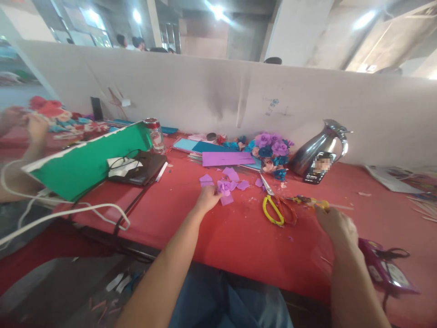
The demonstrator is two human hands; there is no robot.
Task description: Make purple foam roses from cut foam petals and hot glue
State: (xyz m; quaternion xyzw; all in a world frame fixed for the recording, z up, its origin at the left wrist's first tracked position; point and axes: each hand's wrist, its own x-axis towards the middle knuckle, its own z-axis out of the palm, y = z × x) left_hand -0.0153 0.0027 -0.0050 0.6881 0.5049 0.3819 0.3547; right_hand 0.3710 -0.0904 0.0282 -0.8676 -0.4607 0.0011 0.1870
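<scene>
Left hand (207, 199): thumb and fingers pinching the edge of a purple paper flower (224, 187).
Purple paper flower: low over the red counter (218, 241), near its middle, among loose purple paper pieces (231, 173).
Right hand (336, 224): fingertips at the near end of a yellow tool (310, 201); whether they are closed on it cannot be told.
Scissors (270, 197): one yellow loop, one red; lying between the two hands, blades pointing away from the person.
Purple sheet (227, 158): flat, beyond the pieces, overlapping blue sheets.
Finished blooms (271, 145): purple, blue and pale pink, bunched near the white partition (170, 86).
Metal jug (316, 143): upright, right of the blooms; a phone (319, 169) stands tilted in front of it.
Left side: green panel (92, 166), red-lidded jar (156, 137), dark case (150, 166) with eyeglasses on top, white pen (161, 172) alongside.
Far left: a co-worker's hands (37, 127) at red flowers.
Right edge: magenta case (387, 269), beside the right forearm.
</scene>
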